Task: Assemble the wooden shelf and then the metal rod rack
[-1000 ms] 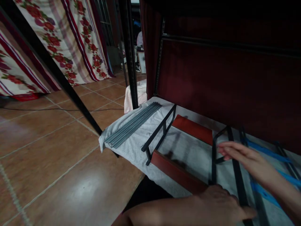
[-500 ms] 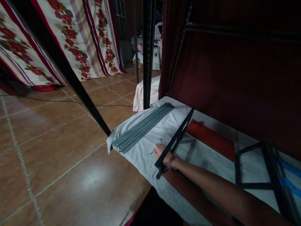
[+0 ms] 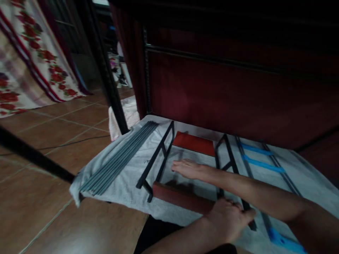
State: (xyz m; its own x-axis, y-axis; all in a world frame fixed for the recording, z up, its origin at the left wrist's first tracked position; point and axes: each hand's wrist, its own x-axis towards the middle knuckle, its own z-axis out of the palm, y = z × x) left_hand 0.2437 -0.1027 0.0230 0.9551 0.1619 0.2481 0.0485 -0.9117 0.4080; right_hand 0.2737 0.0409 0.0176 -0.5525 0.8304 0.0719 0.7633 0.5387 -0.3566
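Observation:
My right hand (image 3: pixel 186 168) reaches in from the right, over the cloth between two red-brown panels. Its fingers are drawn together, pointing left; whatever they hold is hidden and blurred. Lower down, my left hand (image 3: pixel 225 218) is closed over the near end of a black metal frame (image 3: pixel 232 158), beside the corner of the near panel (image 3: pixel 180 198). A second black metal frame (image 3: pixel 155 158) stands at the panels' left ends. The far panel (image 3: pixel 194 143) is a brighter red. Small metal hardware (image 3: pixel 146 161) lies on the cloth left of that frame.
Several grey tubes (image 3: pixel 124 157) lie side by side on the pale cloth (image 3: pixel 132 188) at the left. Dark bars with blue tape (image 3: pixel 262 164) lie at the right. Black uprights (image 3: pixel 113 95) and a dark red backing (image 3: pixel 212 88) surround the surface. Tiled floor shows at left.
My right hand has moved from beside the small hardware to over the middle of the cloth. My left hand has come into view on the right-hand frame. The view has turned right.

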